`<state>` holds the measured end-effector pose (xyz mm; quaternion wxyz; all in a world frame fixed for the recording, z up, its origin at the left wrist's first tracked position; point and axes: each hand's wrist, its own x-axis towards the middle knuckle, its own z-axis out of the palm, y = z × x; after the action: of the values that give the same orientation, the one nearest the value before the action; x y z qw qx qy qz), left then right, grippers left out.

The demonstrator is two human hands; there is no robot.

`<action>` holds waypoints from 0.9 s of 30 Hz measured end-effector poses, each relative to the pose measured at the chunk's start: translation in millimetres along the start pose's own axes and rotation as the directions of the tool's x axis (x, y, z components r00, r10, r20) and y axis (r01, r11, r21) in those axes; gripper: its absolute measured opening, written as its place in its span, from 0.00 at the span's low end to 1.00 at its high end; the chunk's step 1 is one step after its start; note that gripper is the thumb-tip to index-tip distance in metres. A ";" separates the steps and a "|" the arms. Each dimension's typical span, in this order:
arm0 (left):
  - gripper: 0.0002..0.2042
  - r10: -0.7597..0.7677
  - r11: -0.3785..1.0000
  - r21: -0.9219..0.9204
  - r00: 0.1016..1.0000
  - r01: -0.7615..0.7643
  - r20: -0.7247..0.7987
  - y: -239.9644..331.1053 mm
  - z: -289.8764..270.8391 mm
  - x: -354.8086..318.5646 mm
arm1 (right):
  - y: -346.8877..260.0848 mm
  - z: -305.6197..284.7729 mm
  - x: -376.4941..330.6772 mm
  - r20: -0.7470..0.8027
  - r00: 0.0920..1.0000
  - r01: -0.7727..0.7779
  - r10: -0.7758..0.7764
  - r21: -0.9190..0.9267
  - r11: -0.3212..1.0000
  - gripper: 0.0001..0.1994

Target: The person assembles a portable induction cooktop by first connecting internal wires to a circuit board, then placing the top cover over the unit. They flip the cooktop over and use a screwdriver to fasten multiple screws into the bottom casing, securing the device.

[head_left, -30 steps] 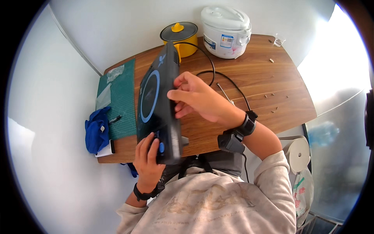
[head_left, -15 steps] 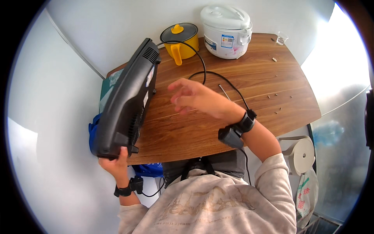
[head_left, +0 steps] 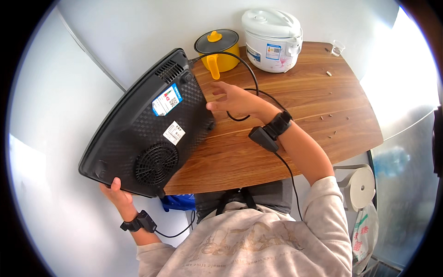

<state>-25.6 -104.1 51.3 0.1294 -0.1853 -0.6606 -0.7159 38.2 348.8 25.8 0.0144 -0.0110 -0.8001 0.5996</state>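
Observation:
A black induction cooker [head_left: 143, 129] is turned bottom-up toward me, showing its fan grille, vents and two white labels. My left hand [head_left: 116, 191] grips its near lower edge and holds it tilted over the left end of the wooden table [head_left: 295, 115]. Its black power cord [head_left: 244, 69] loops from the cooker's far corner across the table. My right hand [head_left: 233, 99] hovers with fingers spread just right of the cooker, over the cord, holding nothing.
A yellow pot with a dark lid [head_left: 218, 48] and a white rice cooker [head_left: 272, 39] stand at the table's far edge. A small clear cup [head_left: 338, 47] sits far right. Crumbs dot the right side. A blue object [head_left: 177, 201] shows below the cooker.
The cooker has been swung left and flipped from its glass top to its underside. My right hand let go of it and now hangs free beside it.

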 end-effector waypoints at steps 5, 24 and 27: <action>0.45 -0.091 0.994 -0.062 0.996 0.092 0.019 -11.4 6.5 2.9 | -0.1 11.5 18.4 0.079 0.973 0.177 -0.216 0.345 0.922 0.55; 0.40 -0.177 0.978 -0.088 0.975 0.190 0.131 -69.3 -13.2 19.5 | -17.7 15.5 -11.6 -0.108 0.964 0.266 -0.243 0.450 0.853 0.35; 0.38 -0.282 0.954 -0.105 0.959 0.282 0.015 -57.7 11.4 17.3 | -22.8 11.7 -20.6 -0.183 0.964 0.222 -0.191 0.166 0.961 0.37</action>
<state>-64.9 -86.3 7.7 0.0162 -0.0957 -0.6412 -0.7612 58.4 330.5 44.1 0.1443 0.0246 -0.7337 0.6635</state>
